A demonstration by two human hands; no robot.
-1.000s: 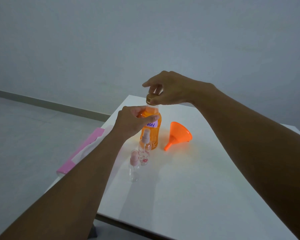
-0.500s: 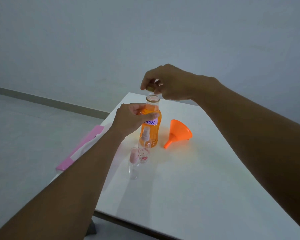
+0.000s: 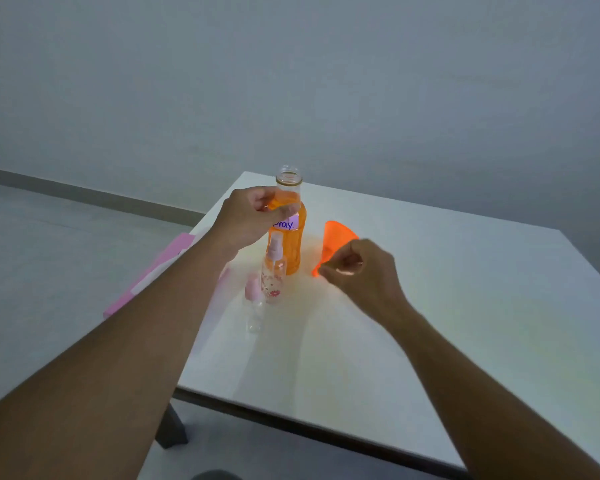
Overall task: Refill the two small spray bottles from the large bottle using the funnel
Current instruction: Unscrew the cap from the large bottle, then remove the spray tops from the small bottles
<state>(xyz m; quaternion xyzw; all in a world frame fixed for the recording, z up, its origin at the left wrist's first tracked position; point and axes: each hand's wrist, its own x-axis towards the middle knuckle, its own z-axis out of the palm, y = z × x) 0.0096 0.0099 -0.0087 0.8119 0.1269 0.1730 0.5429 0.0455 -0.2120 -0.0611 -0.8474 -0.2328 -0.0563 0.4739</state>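
Head view — right hand (image 3: 359,271) lowered with cap (image 3: 346,272) — large bottle (image 3: 293,245) open.

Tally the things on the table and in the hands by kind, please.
Large bottle, held by left hand: 1
Small spray bottles: 2
Funnel: 1
Cap, pinched in right hand: 1
Total: 5
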